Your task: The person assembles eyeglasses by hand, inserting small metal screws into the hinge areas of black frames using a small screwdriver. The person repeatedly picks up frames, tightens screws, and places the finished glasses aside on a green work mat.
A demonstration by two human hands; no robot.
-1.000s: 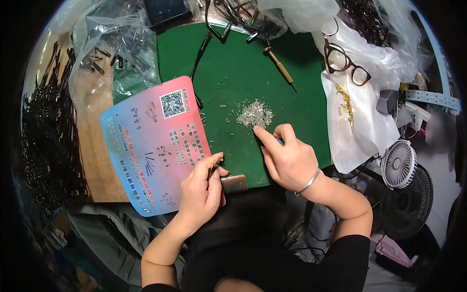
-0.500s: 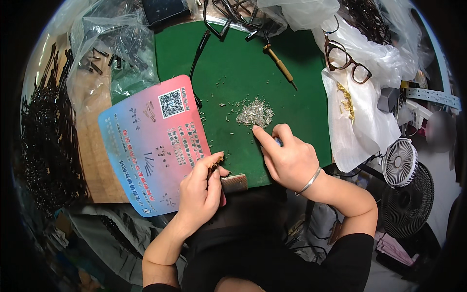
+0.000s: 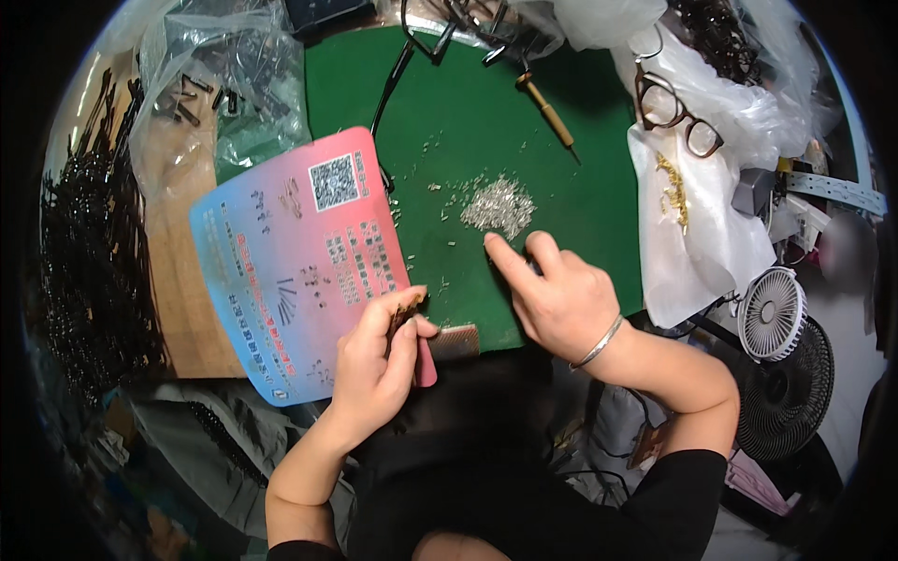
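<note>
Left hand [image 3: 379,360]: grip pinched on small dark piece [image 3: 402,313], beside blue-pink card [image 3: 271,280]. Right hand [image 3: 572,301]: forefinger out, just beside silver pile [image 3: 499,208] on green mat [image 3: 580,215]; other fingers curled, cannot tell whether grasping. Screwdriver [image 3: 549,114] beyond.

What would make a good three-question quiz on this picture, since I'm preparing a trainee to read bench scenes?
1. True or false: the screwdriver lies on the green mat, apart from both the left hand and the right hand.
2. Multiple choice: which wrist wears the silvery bracelet? A: left. B: right. C: both.
3. Short answer: what lies just beyond the right hand's extended index fingertip?

Key: 1. True. 2. B. 3. The heap of tiny silvery metal parts.
</note>
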